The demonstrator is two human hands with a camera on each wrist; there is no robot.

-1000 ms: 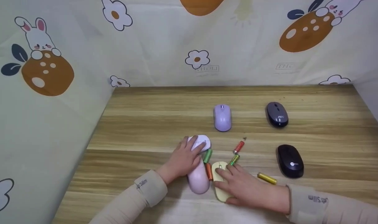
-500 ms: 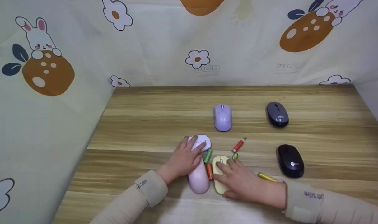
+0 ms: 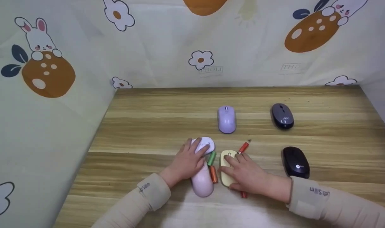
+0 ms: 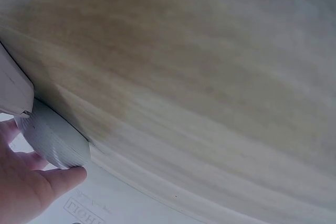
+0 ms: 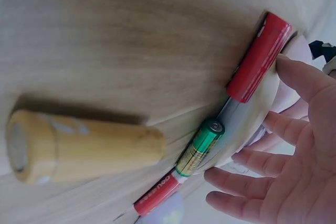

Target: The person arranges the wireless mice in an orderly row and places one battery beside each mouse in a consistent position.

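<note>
My left hand (image 3: 187, 161) rests with spread fingers on a white mouse (image 3: 208, 144), its thumb side over the front of a pink mouse (image 3: 202, 183). Straight fingers of my right hand (image 3: 251, 174) lie on a pale yellow mouse (image 3: 225, 177). Between the pink and yellow mice lie a green battery (image 3: 212, 157) and an orange battery (image 3: 214, 174). Along the yellow mouse's right side, the right wrist view shows a red battery (image 5: 260, 59), a green-and-gold battery (image 5: 199, 148) and another red battery (image 5: 157, 192). A yellow battery (image 5: 86, 148) lies apart, hidden by my arm in the head view.
A lilac mouse (image 3: 227, 120) stands farther back on the wooden table (image 3: 141, 120). To the right are a dark grey mouse (image 3: 282, 116) and a black mouse (image 3: 296, 161), the latter close to my right sleeve. Printed cloth (image 3: 160, 44) hangs behind.
My right hand has slid the yellow mouse forward and slightly right. A red battery end now shows below the hand, while the green-and-gold and yellow batteries became covered. The left hand stays put.
</note>
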